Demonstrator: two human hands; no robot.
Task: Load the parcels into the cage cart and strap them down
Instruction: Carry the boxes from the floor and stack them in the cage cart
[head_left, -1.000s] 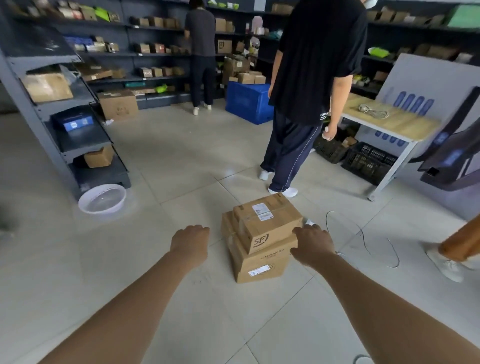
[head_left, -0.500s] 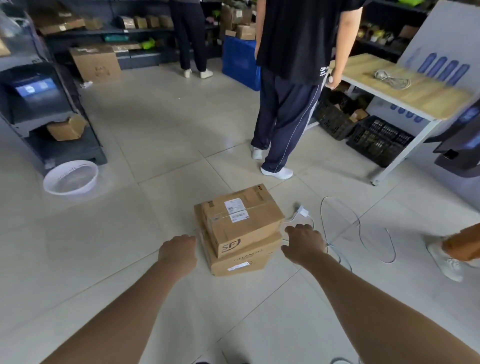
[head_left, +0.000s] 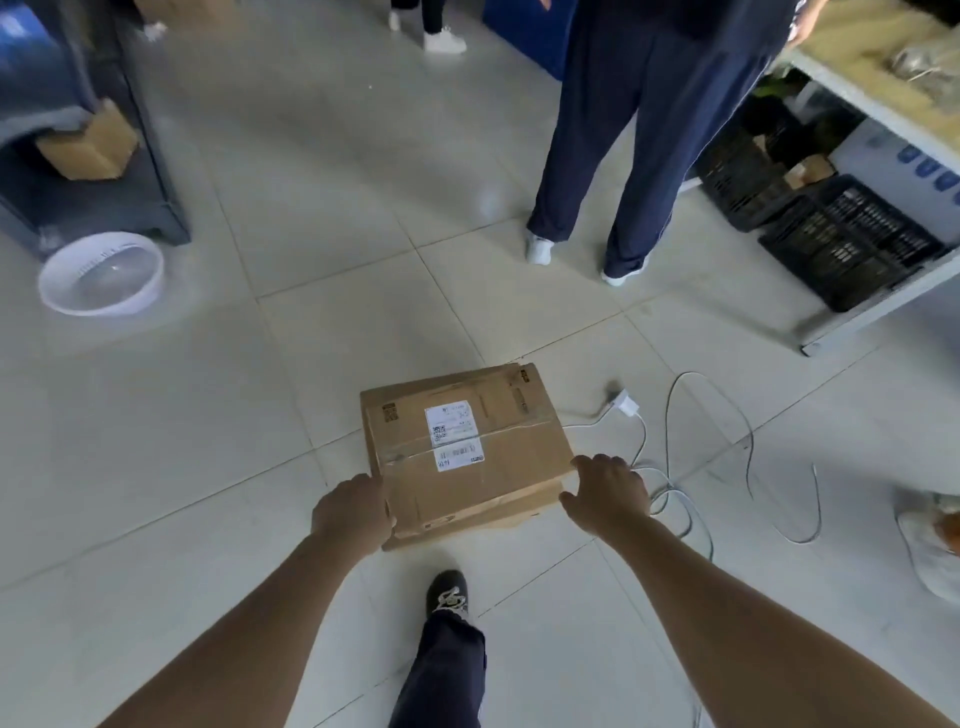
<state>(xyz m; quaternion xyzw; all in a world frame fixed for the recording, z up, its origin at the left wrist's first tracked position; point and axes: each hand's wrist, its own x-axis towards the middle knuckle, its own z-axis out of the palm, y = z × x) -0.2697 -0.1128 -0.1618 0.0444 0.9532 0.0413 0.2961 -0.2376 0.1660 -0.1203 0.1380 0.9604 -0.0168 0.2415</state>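
Note:
Two brown cardboard parcels sit stacked on the tiled floor. The top parcel (head_left: 467, 447) has a white shipping label and clear tape across its lid. Only a strip of the bottom parcel (head_left: 519, 512) shows under it. My left hand (head_left: 353, 512) presses against the near left corner of the stack, fingers curled around the edge. My right hand (head_left: 608, 491) rests against the near right corner, fingers bent onto the side. No cage cart or strap is in view.
A person in dark trousers (head_left: 618, 156) stands just beyond the stack. A white cable with a plug (head_left: 626, 405) loops on the floor to the right. A white basin (head_left: 101, 280) and a grey shelf unit (head_left: 104, 171) are at left. Black crates (head_left: 852, 244) sit under a table at right.
I have stepped closer and the view has tilted down. Both hands moved from beside the stack onto its near corners. My own foot has come into view below the parcels.

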